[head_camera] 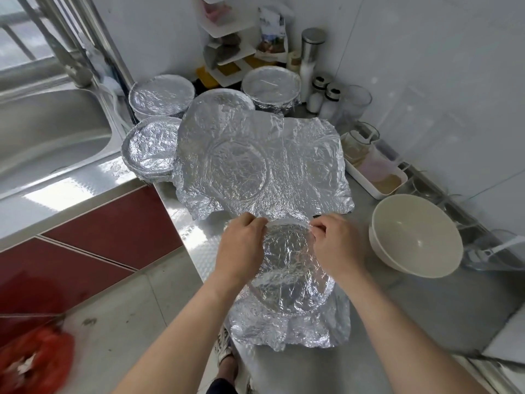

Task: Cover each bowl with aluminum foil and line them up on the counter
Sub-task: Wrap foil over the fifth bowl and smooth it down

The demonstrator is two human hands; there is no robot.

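A bowl under crinkled aluminum foil (289, 268) sits near the counter's front edge, its foil skirt still loose at the near side. My left hand (241, 245) grips the foil at the bowl's far left rim. My right hand (335, 240) pinches the foil at the far right rim. Just behind lies a large loose foil sheet (284, 166) draped over something round. Several foil-covered bowls stand beyond: one at the left (150, 146), one behind it (162, 95), one at the back right (271, 86). A bare white bowl (414, 237) stands to the right.
A steel sink (42, 123) lies at the left. A white tray with containers (375, 172), salt shakers (324, 95) and a corner rack (227, 38) line the wall. A white board (508, 345) rests at the near right. Red cabinet fronts sit below the counter.
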